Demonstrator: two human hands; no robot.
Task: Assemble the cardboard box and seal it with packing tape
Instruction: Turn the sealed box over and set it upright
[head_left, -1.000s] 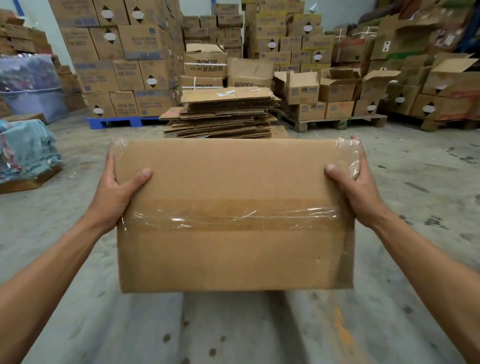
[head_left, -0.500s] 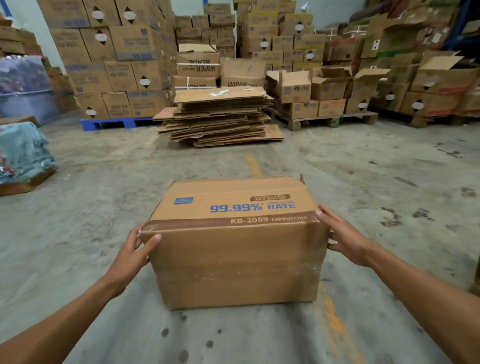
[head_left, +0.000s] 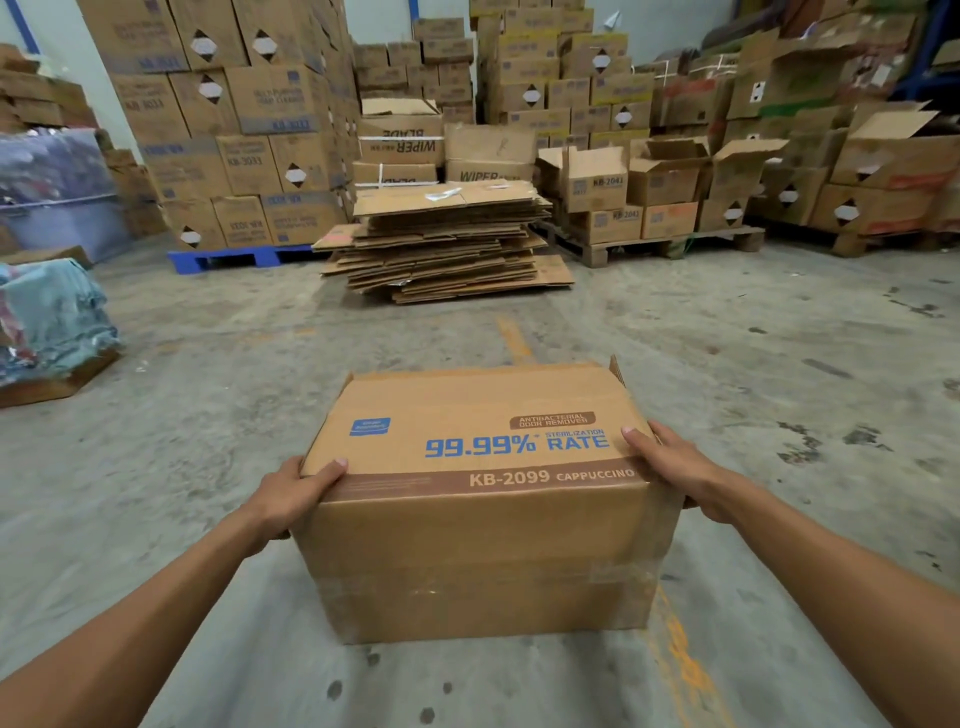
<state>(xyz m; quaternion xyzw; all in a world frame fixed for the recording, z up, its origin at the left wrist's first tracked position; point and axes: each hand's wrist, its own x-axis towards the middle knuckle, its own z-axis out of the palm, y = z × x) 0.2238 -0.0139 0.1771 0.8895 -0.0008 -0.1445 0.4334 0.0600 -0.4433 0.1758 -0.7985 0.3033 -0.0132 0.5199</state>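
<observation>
On grey concrete floor (head_left: 208, 415): I see left hand (head_left: 291, 499), right hand (head_left: 675, 467) grasping brown printed cardboard box (head_left: 483, 519) (clear tape across near face).

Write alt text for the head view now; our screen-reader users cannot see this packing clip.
Two bare hands grip the ends of a brown cardboard box printed "99.99% RATE", the left hand and right hand with thumbs on its upper face, clear tape across its near face. Behind it on the concrete floor lies a stack of flattened cartons.

Both arms reach forward, the left hand (head_left: 291, 496) and right hand (head_left: 675, 467) curled, thumbs on top, gripping opposite sides.
</observation>
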